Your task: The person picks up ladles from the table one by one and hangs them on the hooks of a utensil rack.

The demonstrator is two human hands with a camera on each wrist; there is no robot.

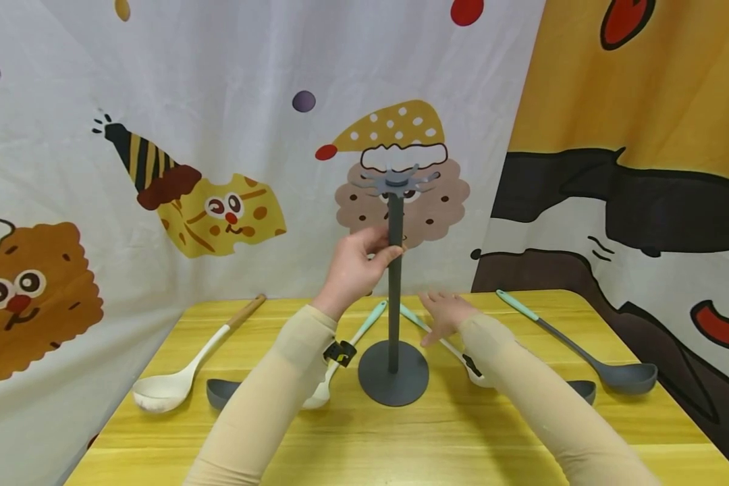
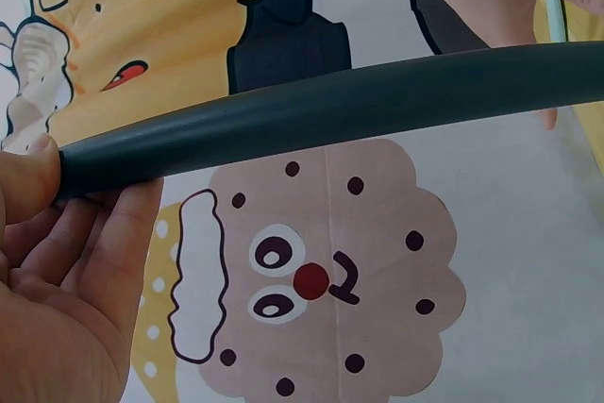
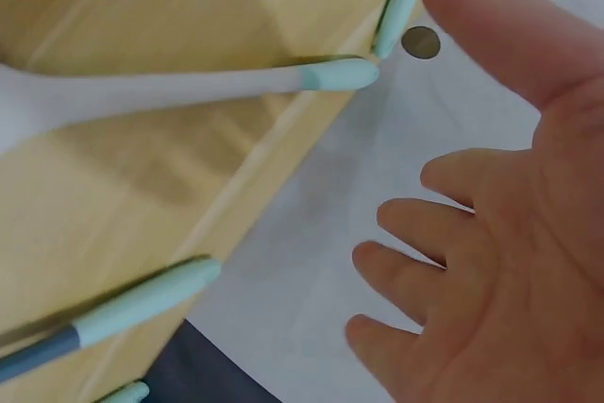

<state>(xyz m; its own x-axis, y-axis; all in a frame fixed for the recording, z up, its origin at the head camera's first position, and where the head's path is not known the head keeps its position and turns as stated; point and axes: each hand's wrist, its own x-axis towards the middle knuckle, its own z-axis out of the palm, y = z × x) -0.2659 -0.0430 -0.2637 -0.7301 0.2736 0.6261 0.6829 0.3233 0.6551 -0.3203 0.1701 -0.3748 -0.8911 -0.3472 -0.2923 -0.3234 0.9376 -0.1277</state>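
A dark grey utensil stand (image 1: 395, 304) with a round base and a ring of hooks on top stands upright on the table. My left hand (image 1: 358, 266) holds its pole below the hooks, thumb and fingers around it in the left wrist view. To the right of the pole, my right hand (image 1: 449, 314) is spread over a white utensil (image 3: 189, 92) with a mint handle. The right wrist view shows that hand's palm with nothing in it. Another white utensil with a mint handle (image 1: 373, 317) lies left of the base, its head partly behind my left sleeve.
On the wooden table (image 1: 364, 445), a white ladle (image 1: 164, 391) with a wooden handle lies far left. A dark grey ladle (image 1: 628, 378) with a mint handle lies far right. Dark grey utensil heads (image 1: 219, 391) show beside both sleeves. A cartoon-printed cloth (image 1: 249, 81) hangs behind.
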